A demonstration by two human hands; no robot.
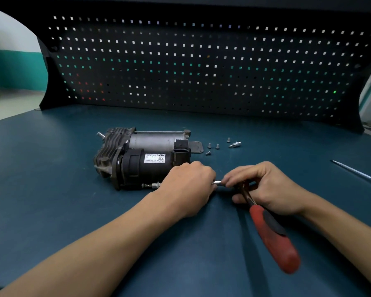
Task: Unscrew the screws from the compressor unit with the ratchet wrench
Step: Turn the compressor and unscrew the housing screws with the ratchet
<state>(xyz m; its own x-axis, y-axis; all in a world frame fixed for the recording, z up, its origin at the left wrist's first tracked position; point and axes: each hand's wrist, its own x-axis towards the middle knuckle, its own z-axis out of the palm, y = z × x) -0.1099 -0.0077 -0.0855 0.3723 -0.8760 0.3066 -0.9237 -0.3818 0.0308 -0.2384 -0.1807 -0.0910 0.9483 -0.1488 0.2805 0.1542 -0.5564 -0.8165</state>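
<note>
left hand (pixel 189 186) curled over the tip of the ratchet wrench (pixel 274 236), right hand (pixel 266 187) pinching its head, any tilt and it probably slips

Bare left hand (pixel 189 187), bare right hand (pixel 266 187); forearms bare too (up to frame edge).
</note>
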